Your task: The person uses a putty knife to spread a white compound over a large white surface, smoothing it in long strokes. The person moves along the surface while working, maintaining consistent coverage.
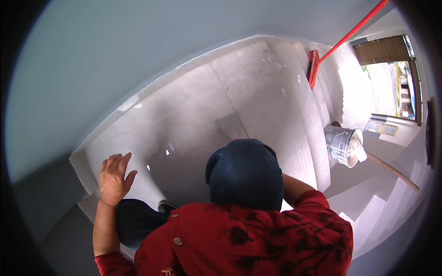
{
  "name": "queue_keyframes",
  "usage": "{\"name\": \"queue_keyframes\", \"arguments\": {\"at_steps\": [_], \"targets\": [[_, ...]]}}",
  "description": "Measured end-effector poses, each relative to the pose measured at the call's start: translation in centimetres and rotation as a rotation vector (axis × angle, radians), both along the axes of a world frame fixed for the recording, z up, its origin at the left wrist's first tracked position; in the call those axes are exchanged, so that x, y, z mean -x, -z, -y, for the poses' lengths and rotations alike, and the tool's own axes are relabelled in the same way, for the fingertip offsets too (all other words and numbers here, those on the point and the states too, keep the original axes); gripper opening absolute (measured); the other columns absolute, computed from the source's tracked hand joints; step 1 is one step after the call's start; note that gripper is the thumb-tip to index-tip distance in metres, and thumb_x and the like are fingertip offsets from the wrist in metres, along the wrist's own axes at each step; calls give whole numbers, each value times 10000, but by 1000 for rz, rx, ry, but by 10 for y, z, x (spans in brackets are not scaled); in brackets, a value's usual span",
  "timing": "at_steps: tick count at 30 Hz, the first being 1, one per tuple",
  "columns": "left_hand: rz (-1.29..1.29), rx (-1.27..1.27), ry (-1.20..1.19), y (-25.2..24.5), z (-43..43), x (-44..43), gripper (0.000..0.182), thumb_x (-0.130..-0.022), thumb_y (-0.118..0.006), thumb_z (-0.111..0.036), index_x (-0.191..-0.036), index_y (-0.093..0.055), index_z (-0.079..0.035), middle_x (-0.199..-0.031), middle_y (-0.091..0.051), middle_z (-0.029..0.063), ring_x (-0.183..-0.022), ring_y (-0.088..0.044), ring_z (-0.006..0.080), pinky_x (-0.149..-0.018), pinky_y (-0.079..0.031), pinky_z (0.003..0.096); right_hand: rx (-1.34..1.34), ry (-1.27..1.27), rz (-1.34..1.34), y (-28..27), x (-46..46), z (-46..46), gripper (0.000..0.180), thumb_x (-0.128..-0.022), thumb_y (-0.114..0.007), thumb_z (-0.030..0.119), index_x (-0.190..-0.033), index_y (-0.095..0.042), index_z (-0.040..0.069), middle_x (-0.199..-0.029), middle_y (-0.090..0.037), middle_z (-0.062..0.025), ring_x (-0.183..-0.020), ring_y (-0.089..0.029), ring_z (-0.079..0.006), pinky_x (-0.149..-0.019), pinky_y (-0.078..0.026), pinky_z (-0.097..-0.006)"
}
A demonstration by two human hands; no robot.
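My left hand (pixel 116 176) is raised at the left, palm down, over the edge of the pale stair landing (pixel 186 100). Its fingers are apart and it holds nothing. My right forearm (pixel 298 188) passes behind my bent knee (pixel 246 174) in dark blue trousers, and the right hand itself is hidden there. Just beyond that knee a flat grey four-sided shape (pixel 232 125) lies against the floor; it may be a scraper blade, and its near end is covered by the knee. Small white bits (pixel 168 151) show on the shaded floor.
A red broom (pixel 313 69) stands on the steps (pixel 329 86), its long red handle rising to the upper right. Right of me is a bucket (pixel 336 143) with whitish material at its mouth, near a wooden stick (pixel 393 169). A grey wall (pixel 114 58) borders the landing.
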State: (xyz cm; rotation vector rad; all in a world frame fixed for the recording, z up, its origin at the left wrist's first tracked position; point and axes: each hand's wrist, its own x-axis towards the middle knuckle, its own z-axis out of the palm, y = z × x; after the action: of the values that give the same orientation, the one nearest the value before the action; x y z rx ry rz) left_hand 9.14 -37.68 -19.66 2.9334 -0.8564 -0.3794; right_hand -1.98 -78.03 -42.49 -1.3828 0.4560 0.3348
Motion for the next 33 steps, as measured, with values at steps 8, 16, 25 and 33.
{"name": "queue_keyframes", "arguments": {"at_steps": [8, 16, 25, 33], "targets": [[20, -17, -10, 4, 0, -1, 541, -721, -724, -205, -1209, -528, -79, -1035, -605, 107, -1054, -535, 272, -881, -411, 412, 107, 623, -138, 5, -205, 58, 178, -931, -507, 241, -953, -583, 82, -513, -457, -22, -388, -465, -153, -325, -379, -317], [22, 2, -9, 4, -1, 0, 559, -723, -722, -215, -1225, -516, -82, -1047, -600, 108, -1051, -533, 272, -883, -410, 410, 127, 592, -88, -19, -207, 83, 153, -946, -479, 158, -1051, -576, 105, -530, -461, -28, -387, -451, -146, -372, -410, -283], [-40, -17, 4, 17, -12, -1, 570, -720, -729, -210, -1229, -504, -83, -1032, -601, 104, -1035, -533, 274, -877, -412, 410, 47, 471, -323, -4, -137, 60, 210, -933, -512, 275, -980, -596, 89, -576, -535, -55, -392, -463, -160, -369, -373, -340], [-23, -23, -24, 8, -4, 2, 565, -718, -727, -194, -1224, -501, -83, -1026, -598, 109, -1004, -541, 285, -855, -415, 418, -38, 601, -325, -16, -276, 201, 96, -919, -532, 264, -970, -559, 187, -553, -460, -11, -382, -422, -120, -316, -334, -257]]}}
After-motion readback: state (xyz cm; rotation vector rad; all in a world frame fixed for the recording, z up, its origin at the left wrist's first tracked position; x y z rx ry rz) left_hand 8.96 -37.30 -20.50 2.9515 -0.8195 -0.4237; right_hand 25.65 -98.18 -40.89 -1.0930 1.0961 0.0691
